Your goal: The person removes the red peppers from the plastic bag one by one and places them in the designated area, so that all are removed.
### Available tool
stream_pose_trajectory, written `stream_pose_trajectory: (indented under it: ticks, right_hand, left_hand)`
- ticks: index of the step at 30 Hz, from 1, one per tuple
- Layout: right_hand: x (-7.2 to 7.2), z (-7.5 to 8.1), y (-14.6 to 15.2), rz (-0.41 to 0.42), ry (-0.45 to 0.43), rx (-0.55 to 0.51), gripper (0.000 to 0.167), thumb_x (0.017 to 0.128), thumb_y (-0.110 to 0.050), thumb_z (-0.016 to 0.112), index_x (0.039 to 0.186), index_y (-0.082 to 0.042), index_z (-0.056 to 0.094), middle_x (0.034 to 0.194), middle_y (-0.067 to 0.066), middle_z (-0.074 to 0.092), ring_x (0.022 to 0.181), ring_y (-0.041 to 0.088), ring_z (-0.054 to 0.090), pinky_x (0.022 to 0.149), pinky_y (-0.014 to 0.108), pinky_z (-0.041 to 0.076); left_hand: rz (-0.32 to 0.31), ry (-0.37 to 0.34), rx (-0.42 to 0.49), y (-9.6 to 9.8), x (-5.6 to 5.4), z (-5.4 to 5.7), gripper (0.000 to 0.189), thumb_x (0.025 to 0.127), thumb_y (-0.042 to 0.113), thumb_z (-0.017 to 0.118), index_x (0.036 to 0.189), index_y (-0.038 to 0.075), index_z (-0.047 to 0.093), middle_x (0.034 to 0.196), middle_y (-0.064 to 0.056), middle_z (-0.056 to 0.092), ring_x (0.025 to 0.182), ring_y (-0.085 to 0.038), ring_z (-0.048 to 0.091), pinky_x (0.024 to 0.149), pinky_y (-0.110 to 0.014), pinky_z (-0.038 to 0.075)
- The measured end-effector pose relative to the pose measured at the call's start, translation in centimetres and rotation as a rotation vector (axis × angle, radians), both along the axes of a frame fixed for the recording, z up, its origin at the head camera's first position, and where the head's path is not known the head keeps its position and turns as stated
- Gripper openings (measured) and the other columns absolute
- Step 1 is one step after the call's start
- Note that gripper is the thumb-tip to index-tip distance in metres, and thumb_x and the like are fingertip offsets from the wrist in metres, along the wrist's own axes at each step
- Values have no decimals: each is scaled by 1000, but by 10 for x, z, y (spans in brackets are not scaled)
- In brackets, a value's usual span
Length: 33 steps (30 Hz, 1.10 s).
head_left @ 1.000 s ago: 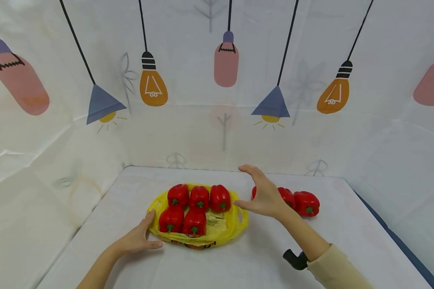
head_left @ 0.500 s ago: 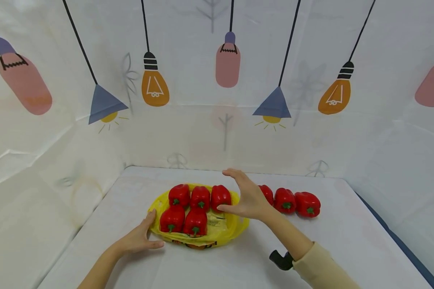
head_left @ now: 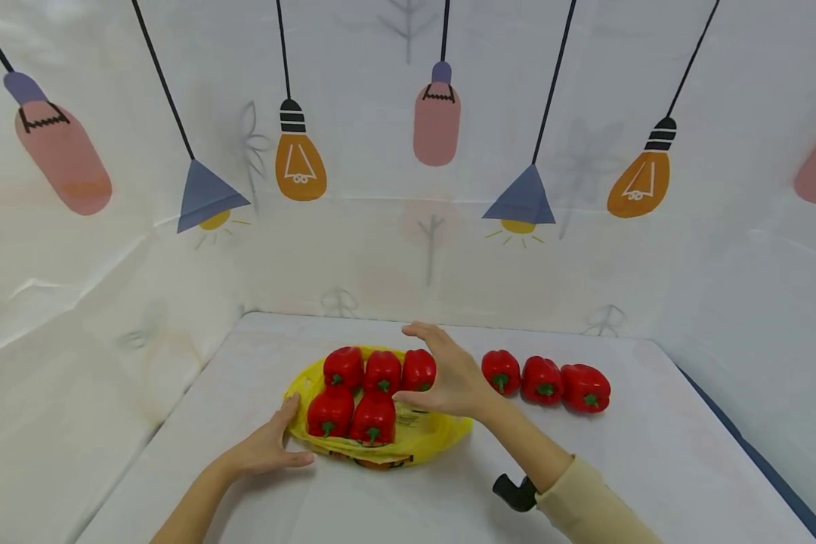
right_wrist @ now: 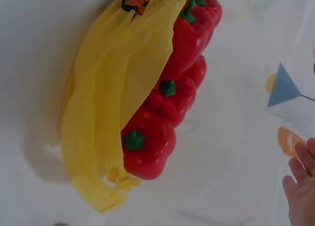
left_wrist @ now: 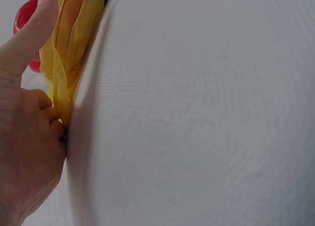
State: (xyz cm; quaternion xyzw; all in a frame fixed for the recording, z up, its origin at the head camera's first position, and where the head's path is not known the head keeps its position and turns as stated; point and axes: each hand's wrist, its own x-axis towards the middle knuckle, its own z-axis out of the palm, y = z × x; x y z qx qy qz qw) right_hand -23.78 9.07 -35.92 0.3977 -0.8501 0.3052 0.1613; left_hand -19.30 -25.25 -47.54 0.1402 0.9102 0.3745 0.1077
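A yellow plastic bag (head_left: pixel 425 442) lies spread on the white table, its mouth open, with several red bell peppers (head_left: pixel 372 415) with green stems inside. My left hand (head_left: pixel 265 446) touches the bag's left edge, thumb spread toward its front side; in the left wrist view, the hand's fingers (left_wrist: pixel 42 105) lie against the yellow plastic. Over the right part of the bag hovers my right hand (head_left: pixel 449 378), thumb and fingers spread apart and holding nothing. It hides part of the bag and of one pepper. In the right wrist view, the palm (right_wrist: pixel 302 191) shows at the right edge, apart from the peppers.
To the right of the bag, three more red bell peppers (head_left: pixel 542 380) stand in a row on the table (head_left: pixel 653 453). A black curved piece (head_left: pixel 514 493) sits by the right sleeve. Behind the table hangs a white cloth (head_left: pixel 367 249) printed with lamps.
My right hand has moved left from in front of the three-pepper row to over the bag, uncovering that row. The left hand stays at the bag's left edge. The head view has shifted slightly.
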Motion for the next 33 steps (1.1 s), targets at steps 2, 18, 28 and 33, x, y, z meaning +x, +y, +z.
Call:
stream_pose_trajectory:
  ticks: [2,18,28,33]
  right_hand:
    - [1,0,-2,1,-2,-6,88,69,-39,85,140,-9,41,145,5,43,131,20,43,94,41,50]
    - [3,-10,-28,37,-74,43,86,73,-46,81,141,-14,39,143,0,43,125,19,48,91,40,51]
    - [1,-23,-40,38,-187,89,83,75,-49,78,140,-14,40,139,1,47,122,20,50,92,37,51]
    - [2,-34,-44,12,-280,133,83,76,-49,78,141,-15,39,139,1,47,121,21,50,91,40,52]
  left_hand:
    - [-2,4,4,1,-1,-1,116,78,41,78,148,-13,3,153,-34,1,140,-49,0,111,-61,5]
    - [2,-21,11,2,1,3,116,78,41,78,149,-12,2,154,-33,-1,140,-50,-3,112,-61,4]
    - [1,-24,8,1,1,2,117,78,41,78,149,-11,2,154,-33,0,140,-51,-2,111,-61,5]
    - [12,-26,4,1,0,1,117,78,42,79,149,-11,2,154,-32,0,140,-49,-2,112,-60,5]
